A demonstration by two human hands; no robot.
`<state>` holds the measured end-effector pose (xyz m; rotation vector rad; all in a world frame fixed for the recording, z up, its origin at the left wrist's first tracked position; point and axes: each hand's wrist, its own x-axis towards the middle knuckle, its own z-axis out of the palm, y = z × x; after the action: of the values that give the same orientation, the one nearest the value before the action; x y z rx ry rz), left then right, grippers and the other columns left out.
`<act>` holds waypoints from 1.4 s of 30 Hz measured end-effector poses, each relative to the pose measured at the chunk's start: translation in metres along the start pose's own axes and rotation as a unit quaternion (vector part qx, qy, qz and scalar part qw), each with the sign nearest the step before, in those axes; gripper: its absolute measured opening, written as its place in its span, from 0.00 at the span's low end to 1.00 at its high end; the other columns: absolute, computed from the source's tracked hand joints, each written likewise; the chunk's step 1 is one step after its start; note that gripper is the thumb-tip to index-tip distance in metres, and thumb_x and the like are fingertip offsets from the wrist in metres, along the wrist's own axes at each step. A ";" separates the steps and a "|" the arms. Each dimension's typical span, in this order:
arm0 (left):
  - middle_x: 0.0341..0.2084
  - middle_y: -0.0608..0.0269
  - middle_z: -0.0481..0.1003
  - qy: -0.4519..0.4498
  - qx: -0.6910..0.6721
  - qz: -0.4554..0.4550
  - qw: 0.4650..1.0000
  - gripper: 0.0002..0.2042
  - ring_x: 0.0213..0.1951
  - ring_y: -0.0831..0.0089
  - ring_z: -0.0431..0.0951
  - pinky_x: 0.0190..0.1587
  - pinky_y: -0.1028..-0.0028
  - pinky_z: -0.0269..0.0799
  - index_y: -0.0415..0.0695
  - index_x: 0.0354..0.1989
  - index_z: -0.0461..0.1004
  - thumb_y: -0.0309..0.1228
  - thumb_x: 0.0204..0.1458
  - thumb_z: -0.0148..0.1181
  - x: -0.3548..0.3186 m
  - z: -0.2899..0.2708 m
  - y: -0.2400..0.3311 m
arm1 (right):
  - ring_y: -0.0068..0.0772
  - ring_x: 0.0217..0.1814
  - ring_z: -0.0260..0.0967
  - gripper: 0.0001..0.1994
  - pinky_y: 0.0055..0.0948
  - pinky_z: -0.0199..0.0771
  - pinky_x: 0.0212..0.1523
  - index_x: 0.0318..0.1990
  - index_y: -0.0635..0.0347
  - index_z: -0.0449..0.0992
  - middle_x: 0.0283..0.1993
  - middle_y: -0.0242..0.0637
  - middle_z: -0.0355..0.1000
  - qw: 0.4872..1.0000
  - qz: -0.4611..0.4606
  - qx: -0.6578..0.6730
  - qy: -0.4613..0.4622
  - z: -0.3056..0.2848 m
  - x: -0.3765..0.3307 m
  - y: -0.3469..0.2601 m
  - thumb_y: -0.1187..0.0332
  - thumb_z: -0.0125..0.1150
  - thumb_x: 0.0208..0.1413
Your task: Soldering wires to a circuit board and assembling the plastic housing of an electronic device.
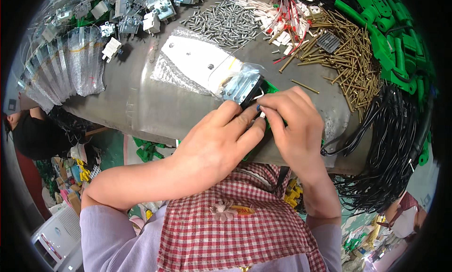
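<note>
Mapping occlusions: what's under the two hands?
Beside the left hand and right hand, parts of a green piece and a black piece show. Whatever lies directly beneath palms and fingers is covered, so I can't tell.

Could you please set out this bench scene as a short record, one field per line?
Left hand: fingertips at a black-and-silver part; grip partly hidden
Right hand: thumb and forefinger close together beside a white wire; hold unclear
Beyond the hands: white sheet in bubble wrap, silver screws, red wires
Right side: long brass-coloured screws, green parts, black cables
Left side: clear plastic bags
</note>
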<state>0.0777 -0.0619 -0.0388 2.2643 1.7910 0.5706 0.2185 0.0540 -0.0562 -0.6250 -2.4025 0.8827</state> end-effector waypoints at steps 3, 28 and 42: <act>0.46 0.49 0.71 -0.010 -0.031 -0.012 0.999 0.18 0.39 0.61 0.69 0.43 0.70 0.70 0.35 0.44 0.69 0.24 0.41 0.55 0.001 -0.001 0.001 | 0.40 0.36 0.68 0.09 0.35 0.69 0.37 0.36 0.61 0.75 0.34 0.36 0.72 0.999 -0.026 -0.044 0.007 0.002 -0.001 0.000 0.79 0.62 0.45; 0.44 0.50 0.72 -0.018 -0.033 -0.017 0.999 0.21 0.39 0.58 0.69 0.43 0.67 0.70 0.35 0.46 0.71 0.25 0.40 0.60 0.000 -0.001 -0.001 | 0.40 0.38 0.63 0.08 0.34 0.63 0.39 0.34 0.63 0.76 0.32 0.38 0.67 0.994 -0.034 -0.071 -0.074 -0.014 0.012 0.004 0.77 0.63 0.44; 0.45 0.50 0.71 -0.026 -0.014 -0.004 1.000 0.20 0.38 0.62 0.69 0.42 0.69 0.71 0.35 0.45 0.71 0.25 0.39 0.57 0.001 -0.001 0.000 | 0.37 0.37 0.62 0.05 0.33 0.58 0.41 0.32 0.61 0.77 0.29 0.34 0.66 0.991 0.012 0.039 -0.126 -0.020 0.014 0.016 0.73 0.62 0.46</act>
<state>0.0777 -0.0614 -0.0378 2.2321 1.7550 0.5283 0.2236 0.0818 -0.0504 -0.5421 -2.5711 1.1184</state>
